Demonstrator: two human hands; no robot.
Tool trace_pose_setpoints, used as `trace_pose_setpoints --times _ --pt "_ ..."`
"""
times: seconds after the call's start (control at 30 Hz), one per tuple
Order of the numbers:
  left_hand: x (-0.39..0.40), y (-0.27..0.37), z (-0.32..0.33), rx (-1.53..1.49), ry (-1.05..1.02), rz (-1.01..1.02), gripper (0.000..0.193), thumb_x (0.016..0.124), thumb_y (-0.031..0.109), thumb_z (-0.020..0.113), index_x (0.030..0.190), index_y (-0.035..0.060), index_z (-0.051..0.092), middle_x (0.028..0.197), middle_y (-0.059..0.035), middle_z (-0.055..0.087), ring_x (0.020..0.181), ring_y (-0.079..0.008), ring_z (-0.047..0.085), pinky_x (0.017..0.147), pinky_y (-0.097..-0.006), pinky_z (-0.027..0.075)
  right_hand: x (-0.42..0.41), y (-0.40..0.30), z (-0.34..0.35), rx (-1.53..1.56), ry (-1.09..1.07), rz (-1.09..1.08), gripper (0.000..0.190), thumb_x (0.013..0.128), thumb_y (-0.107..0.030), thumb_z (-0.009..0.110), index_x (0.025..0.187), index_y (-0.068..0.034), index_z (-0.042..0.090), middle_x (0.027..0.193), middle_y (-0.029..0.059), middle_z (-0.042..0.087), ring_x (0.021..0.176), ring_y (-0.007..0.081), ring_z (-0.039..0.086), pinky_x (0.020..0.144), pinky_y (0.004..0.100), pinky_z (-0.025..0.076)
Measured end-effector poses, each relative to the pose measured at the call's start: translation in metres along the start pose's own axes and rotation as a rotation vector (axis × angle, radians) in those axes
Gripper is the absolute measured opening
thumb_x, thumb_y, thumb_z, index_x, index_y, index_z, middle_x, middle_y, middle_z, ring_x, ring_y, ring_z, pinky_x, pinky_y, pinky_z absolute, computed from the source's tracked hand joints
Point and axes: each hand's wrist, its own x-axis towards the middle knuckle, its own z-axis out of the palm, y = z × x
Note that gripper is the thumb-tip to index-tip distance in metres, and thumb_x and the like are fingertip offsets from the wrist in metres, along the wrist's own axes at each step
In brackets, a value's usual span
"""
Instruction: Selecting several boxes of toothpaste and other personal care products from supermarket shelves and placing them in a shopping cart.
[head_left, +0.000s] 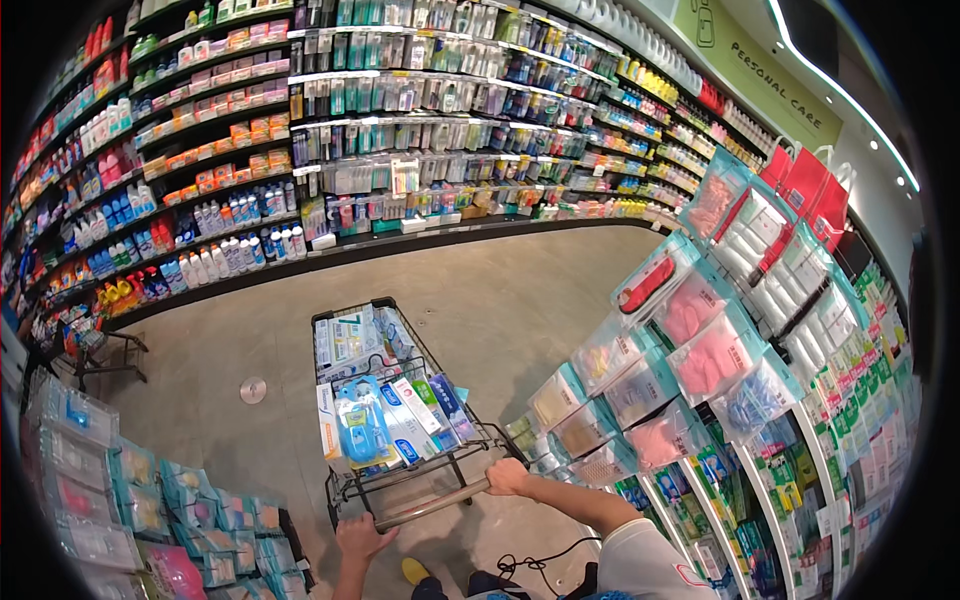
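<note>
Both my hands grip the handlebar (439, 504) of a dark metal shopping cart (472, 420). My left hand (361, 537) is closed around the bar's left end, and my right hand (507, 477) holds it near the right end. Packaged goods fill the cart's basket. Close to me lie a blue animal-shaped item in a blister pack (361, 421), several toothpaste-like cartons (414, 405) and a dark blue box (453, 409). Farther forward, pale printed cartons (349, 337) are piled up beside a clear-wrapped pack (394, 330).
Shelves of toothbrushes (435, 94) and bottles (225, 251) curve across the far side. At right, a display of hanging bagged goods (637, 375) stands close to the cart. Another bagged display (202, 510) is at lower left. A second cart (112, 352) stands at far left.
</note>
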Motion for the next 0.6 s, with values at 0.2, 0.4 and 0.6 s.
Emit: trace_pose_setpoints --times 0.2,0.4,0.6 --pt "0.022 -0.008 0.003 0.048 -0.023 0.005 0.053 0.058 0.061 0.07 0.06 0.0106 0.054 0.055 -0.0085 0.058 0.051 -0.0253 0.058 0.056 -0.0391 0.042 0.015 0.003 -0.006 0.058 0.076 0.018 0.039 0.074 -0.041 0.058 0.068 -0.003 0.066 0.068 0.0204 0.064 0.068 0.0384 0.064 0.062 0.0457 0.052" --pt "0.035 -0.015 0.0 0.029 0.013 0.007 0.054 0.058 0.062 0.07 0.059 0.0107 0.055 0.055 -0.0079 0.058 0.051 -0.0254 0.058 0.056 -0.0397 0.042 0.03 0.006 -0.013 0.089 0.088 -0.016 0.037 0.072 -0.039 0.06 0.068 -0.002 0.066 0.069 0.0206 0.064 0.069 0.0386 0.064 0.061 0.0457 0.052" --pt "0.041 -0.014 -0.01 0.066 -0.08 -0.029 0.057 0.06 0.065 0.068 0.064 0.0094 0.058 0.055 -0.0081 0.059 0.052 -0.0263 0.059 0.057 -0.0388 0.043 0.03 0.003 -0.014 0.103 0.043 -0.018 0.032 0.069 -0.035 0.066 0.073 -0.003 0.068 0.074 0.0189 0.066 0.072 0.0359 0.066 0.064 0.0443 0.053"
